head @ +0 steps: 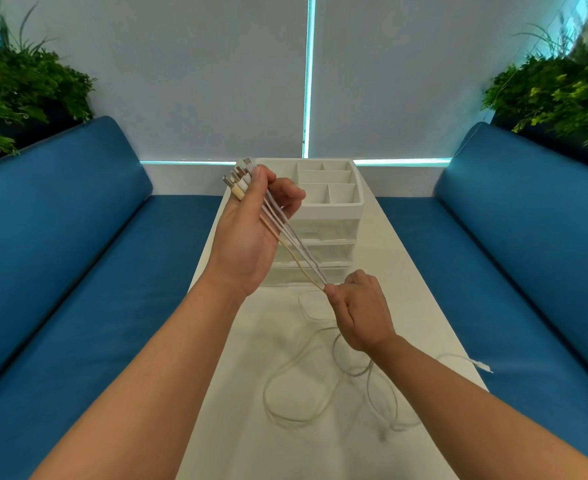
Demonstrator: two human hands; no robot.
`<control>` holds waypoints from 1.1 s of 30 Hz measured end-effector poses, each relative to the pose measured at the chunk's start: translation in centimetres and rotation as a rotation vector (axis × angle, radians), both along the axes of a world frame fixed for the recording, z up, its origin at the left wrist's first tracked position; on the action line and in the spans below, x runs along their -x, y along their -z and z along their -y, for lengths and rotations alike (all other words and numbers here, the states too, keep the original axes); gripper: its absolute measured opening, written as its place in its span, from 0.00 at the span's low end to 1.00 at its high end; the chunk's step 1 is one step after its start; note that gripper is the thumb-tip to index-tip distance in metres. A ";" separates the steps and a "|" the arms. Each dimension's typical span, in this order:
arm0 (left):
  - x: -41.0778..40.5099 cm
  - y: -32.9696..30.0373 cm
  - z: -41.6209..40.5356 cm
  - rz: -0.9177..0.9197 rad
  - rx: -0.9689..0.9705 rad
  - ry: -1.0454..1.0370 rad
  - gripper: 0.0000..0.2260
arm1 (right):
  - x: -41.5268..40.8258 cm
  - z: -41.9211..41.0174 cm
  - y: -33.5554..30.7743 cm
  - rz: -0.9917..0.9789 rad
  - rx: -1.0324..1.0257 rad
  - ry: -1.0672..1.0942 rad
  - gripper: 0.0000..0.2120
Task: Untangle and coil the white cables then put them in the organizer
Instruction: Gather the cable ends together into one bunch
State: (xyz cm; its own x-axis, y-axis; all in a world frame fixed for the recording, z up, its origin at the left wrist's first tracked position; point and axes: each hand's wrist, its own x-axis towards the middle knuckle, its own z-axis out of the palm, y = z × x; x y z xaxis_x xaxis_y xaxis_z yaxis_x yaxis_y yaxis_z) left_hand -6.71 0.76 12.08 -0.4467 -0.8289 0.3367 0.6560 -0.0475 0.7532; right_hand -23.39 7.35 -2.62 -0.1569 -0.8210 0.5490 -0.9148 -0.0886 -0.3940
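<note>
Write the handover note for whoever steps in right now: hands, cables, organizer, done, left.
Left hand: raised in front of the organizer, grips the plug ends of several cables, thumb pressing them, plugs fanned out past the fingers.
Right hand: lower, pinches the same cables, which run taut between the two grips.
Loose lengths: tangled loops on the table under the right wrist; one far plug lies at the table's right edge.
Organizer: at the table's far end; the top compartments in view hold no cable.
Done: plug ends gathered.
Left: untangle the loops, coil, stow.
</note>
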 end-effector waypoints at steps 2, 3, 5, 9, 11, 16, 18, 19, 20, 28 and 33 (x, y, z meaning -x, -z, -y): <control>0.0 -0.2 0.0 -0.017 0.001 0.011 0.13 | -0.1 0.3 -0.3 0.151 -0.097 -0.028 0.30; 0.0 -0.3 0.0 -0.029 -0.004 0.022 0.12 | -0.2 0.4 -0.4 0.250 -0.144 -0.043 0.29; 0.0 -0.4 0.0 -0.036 -0.008 0.016 0.11 | -0.5 0.6 -0.8 0.454 -0.208 -0.080 0.26; -0.1 -0.5 0.2 -0.048 0.008 -0.016 0.11 | -0.9 0.9 -1.4 0.452 -0.250 -0.081 0.18; -0.4 -0.7 0.3 -0.052 0.002 -0.022 0.11 | -1.0 1.0 -1.2 0.308 -0.251 -0.060 0.14; -0.9 -1.4 1.2 -0.077 -0.028 -0.037 0.12 | -1.2 0.6 -0.3 0.226 -0.143 -0.012 0.05; -1.0 -1.6 1.5 -0.086 -0.042 -0.039 0.12 | -1.2 0.3 -0.2 0.221 -0.104 -0.028 0.05; -1.1 -1.6 1.7 -0.092 -0.051 -0.038 0.11 | -1.2 0.3 -0.1 0.214 -0.098 -0.038 0.07; -1.1 -1.5 1.8 -0.096 -0.062 -0.037 0.11 | -1.1 0.2 0.0 0.201 -0.097 -0.047 0.09; -1.0 -0.4 1.5 -0.035 -0.109 -0.110 0.10 | 0.3 1.4 -0.4 0.381 -0.265 -0.109 0.26; -1.4 -0.4 1.6 -0.063 -0.065 -0.065 0.11 | 0.8 1.8 -1.5 0.735 -0.355 -0.116 0.27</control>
